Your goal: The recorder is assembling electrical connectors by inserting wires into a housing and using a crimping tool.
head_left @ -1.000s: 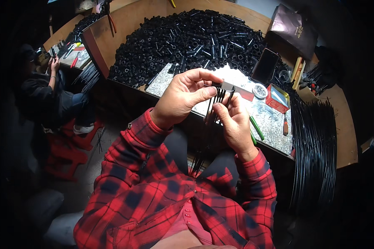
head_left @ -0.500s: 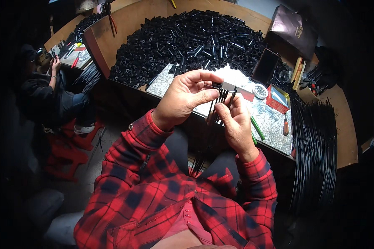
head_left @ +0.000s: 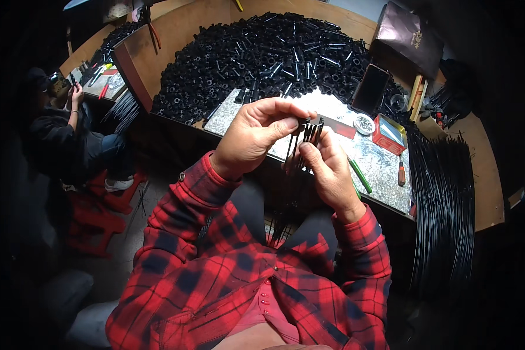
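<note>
A bunch of thin black rods (head_left: 310,135) is held upright between the two hands, in front of the near edge of the table (head_left: 385,178), with the lower ends hanging toward the lap. By the left hand (head_left: 303,119), a small black part (head_left: 304,121) is pinched between thumb and forefinger at the top of the bunch; its exact shape is too small to tell. By the right hand (head_left: 315,146), the rods are clasped between thumb and bent fingers just below their tips.

The rods are judged to be light, springy along their length and fairly smooth, so slipping against one another is likely, and a single rod could be bent by a hard sideways push. They are best gripped close under the upper ends, where the bunch is gathered.

Several rods are held, but they overlap too much to be counted. One large bundle (head_left: 443,210) of similar rods is draped over the table's right side, and one heap of black tubes (head_left: 262,64), too many to count, is piled behind. One phone (head_left: 371,87), one round tub (head_left: 363,124), one red box (head_left: 389,135) and one screwdriver (head_left: 401,172) are also seen.
</note>
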Motion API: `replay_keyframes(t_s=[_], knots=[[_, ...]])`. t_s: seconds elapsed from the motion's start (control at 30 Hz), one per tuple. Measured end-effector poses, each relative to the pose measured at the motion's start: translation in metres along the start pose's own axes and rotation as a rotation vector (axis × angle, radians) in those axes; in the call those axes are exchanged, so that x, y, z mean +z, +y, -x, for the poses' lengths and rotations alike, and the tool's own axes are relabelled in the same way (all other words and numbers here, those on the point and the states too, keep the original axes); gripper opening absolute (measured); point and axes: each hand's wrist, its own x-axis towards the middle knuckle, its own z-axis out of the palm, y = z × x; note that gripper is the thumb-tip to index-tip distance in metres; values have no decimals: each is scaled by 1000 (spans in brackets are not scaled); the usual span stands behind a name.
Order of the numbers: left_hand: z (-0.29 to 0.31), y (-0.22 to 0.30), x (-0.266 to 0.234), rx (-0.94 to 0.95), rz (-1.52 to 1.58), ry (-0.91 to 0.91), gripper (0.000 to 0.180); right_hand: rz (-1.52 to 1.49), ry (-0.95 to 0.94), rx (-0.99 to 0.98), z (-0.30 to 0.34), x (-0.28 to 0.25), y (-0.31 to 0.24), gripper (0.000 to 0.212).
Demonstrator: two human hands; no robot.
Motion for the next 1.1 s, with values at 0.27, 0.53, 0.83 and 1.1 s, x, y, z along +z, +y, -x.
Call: replay_keyframes(t_s=[0.27, 0.53, 0.83, 1.1], knots=[[1, 2, -4, -32, 151, -112, 18, -116, -147, 85, 0, -7, -5, 14], [3, 7, 8, -118, 151, -40, 19, -190, -220, 152, 4, -13, -9, 13], [-4, 9, -5, -114, 170, -322, 21, -201, -281, 215, 2, -13, -12, 21], [-11, 20, 2, -148, 74, -184, 22, -165, -206, 87, 2, -15, -11, 25]])
